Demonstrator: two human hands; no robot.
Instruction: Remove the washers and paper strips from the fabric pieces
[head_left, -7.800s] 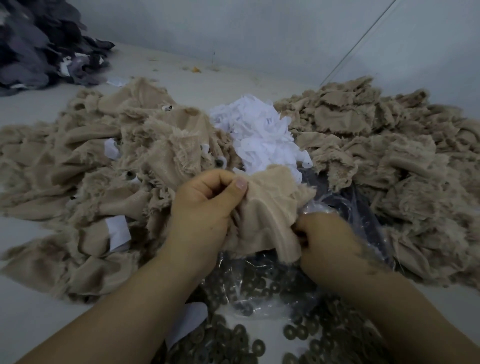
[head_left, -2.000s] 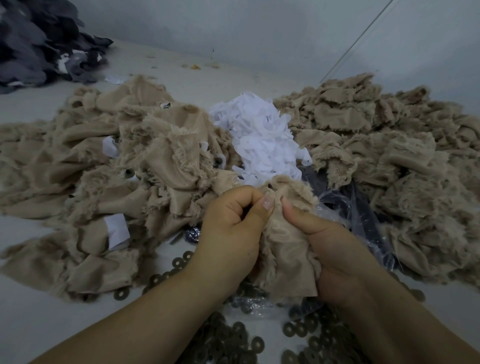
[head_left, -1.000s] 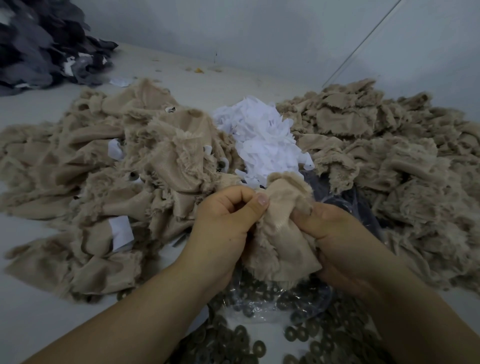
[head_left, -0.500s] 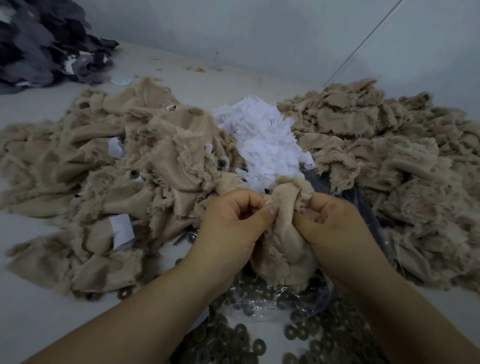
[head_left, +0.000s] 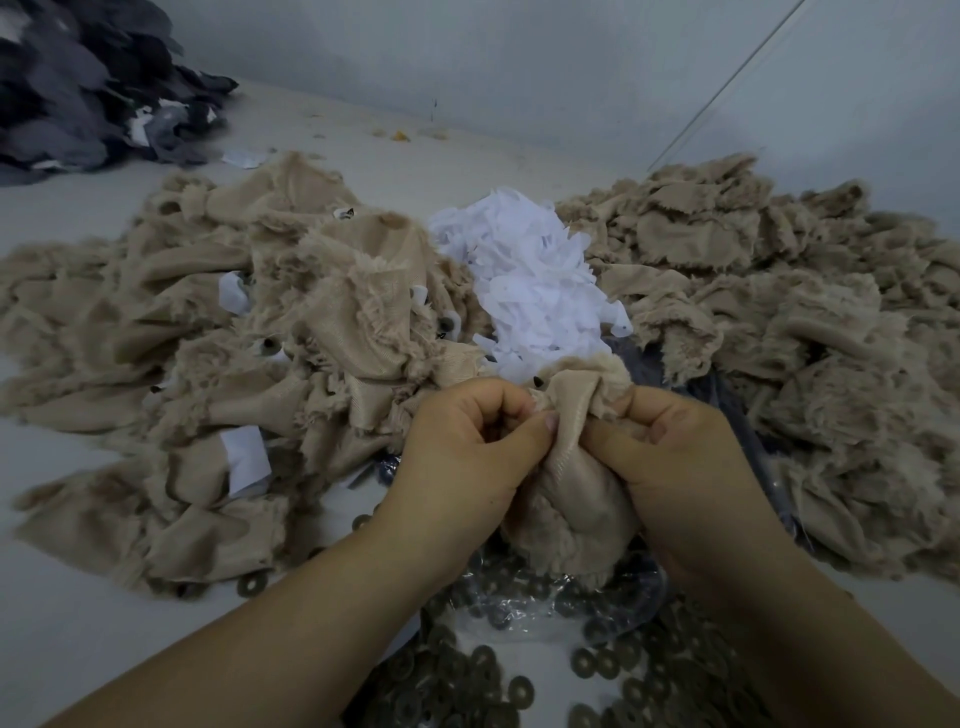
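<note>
pale surface (head_left: 62, 613) buried in scraps | both hands, left (head_left: 467, 457) and right (head_left: 670, 467), pinching one beige fabric piece (head_left: 571, 499) above the washer pile (head_left: 483, 680) | tip: probably pull edges apart gently so the washer pops free

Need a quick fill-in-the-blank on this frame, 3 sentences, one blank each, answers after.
1. Both the left hand and the right hand pinch one ____ fabric piece.
2. The white paper strips are heaped between two beige piles, ____ the hands.
3. The loose washers lie nearest the camera, each with a ____ in its middle.

Missing words: beige; beyond; hole
</note>
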